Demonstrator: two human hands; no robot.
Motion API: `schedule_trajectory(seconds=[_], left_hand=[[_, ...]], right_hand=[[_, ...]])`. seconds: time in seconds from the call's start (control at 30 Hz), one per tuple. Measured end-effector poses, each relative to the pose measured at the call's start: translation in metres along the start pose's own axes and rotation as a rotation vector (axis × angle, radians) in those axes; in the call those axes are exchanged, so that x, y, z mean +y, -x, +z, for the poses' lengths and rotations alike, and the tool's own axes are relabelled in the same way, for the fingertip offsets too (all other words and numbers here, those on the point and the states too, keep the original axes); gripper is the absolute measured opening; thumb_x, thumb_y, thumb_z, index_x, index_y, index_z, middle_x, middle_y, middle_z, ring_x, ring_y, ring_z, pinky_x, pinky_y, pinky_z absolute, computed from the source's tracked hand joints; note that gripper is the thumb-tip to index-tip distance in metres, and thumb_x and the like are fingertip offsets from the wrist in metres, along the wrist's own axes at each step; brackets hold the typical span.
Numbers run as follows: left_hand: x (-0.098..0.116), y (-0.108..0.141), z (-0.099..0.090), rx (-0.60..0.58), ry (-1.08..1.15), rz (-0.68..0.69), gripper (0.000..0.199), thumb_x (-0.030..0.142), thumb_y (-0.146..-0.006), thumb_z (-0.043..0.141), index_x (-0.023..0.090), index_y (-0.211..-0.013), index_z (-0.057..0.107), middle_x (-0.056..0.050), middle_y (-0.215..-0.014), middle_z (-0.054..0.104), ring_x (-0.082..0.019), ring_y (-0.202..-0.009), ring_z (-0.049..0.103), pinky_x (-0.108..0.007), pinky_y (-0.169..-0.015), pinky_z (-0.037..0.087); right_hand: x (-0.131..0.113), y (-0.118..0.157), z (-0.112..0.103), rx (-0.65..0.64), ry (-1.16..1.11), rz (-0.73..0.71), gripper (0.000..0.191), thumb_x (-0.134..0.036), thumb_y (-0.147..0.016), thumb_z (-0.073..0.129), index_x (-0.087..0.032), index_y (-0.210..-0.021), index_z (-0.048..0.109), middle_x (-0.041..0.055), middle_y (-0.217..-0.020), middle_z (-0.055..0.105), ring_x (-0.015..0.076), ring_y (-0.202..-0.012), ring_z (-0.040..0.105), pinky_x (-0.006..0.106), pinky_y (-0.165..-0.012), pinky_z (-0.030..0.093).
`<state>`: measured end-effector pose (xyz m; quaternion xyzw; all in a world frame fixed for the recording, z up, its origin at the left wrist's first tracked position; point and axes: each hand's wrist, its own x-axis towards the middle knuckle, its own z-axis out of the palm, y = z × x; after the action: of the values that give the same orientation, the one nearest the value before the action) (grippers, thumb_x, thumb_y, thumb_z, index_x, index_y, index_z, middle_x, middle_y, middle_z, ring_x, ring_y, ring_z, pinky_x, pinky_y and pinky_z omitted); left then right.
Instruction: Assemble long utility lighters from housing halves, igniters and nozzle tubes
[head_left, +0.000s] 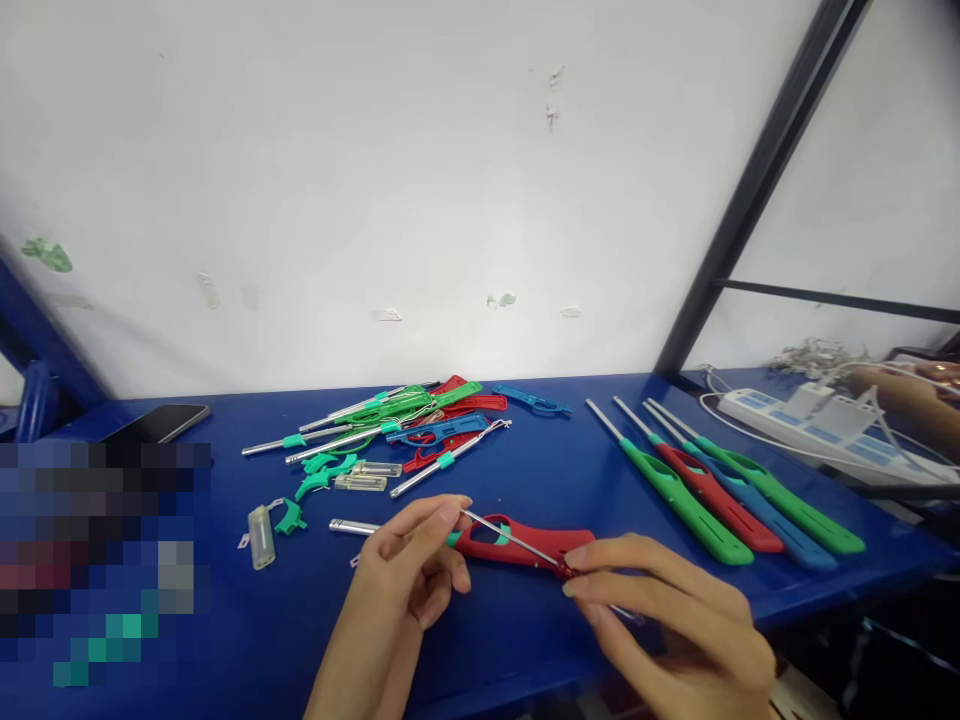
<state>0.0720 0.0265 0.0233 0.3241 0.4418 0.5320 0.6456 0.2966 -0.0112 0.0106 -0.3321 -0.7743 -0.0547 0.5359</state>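
With left hand (420, 560), pinched one end of a thin metal rod (510, 537); with right hand (667, 615), gripped its red part (566, 568) narrowly. Found red lighter (534, 538) on blue table (480, 640), beneath the rod.

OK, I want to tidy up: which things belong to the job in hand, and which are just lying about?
With the job:
- red lighter, thin metal rod
- metal tubes, coloured shells, green pieces, clear tanks
- probably the four lighters at right

Apparently just lying about:
- phone
- power strip
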Motion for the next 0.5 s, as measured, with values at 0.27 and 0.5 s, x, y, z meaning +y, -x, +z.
schedule_trajectory(seconds=[0.27, 0.5], left_hand=[[-0.004, -0.003, 0.0, -0.015, -0.056, -0.022, 0.062, 0.064, -0.064, 0.097, 0.018, -0.104, 0.084, 0.003, -0.055, 0.055, -0.007, -0.048, 0.039, -0.02, -0.043, 0.02], [-0.011, -0.006, -0.005, -0.061, -0.049, -0.004, 0.066, 0.069, -0.069, 0.095, 0.017, -0.108, 0.081, 0.0, -0.058, 0.061, -0.007, -0.05, 0.037, -0.019, -0.043, 0.017]], right_hand=[[0.001, 0.0, 0.001, -0.022, -0.009, 0.004, 0.023, -0.001, -0.091, 0.069, -0.02, -0.096, 0.081, 0.0042, -0.094, 0.084, 0.013, -0.083, 0.083, 0.016, -0.08, 0.066], [0.004, 0.002, 0.003, -0.005, 0.004, 0.004, 0.021, -0.004, -0.093, 0.072, -0.021, -0.097, 0.083, 0.0045, -0.093, 0.084, 0.0149, -0.081, 0.083, 0.018, -0.077, 0.067]])
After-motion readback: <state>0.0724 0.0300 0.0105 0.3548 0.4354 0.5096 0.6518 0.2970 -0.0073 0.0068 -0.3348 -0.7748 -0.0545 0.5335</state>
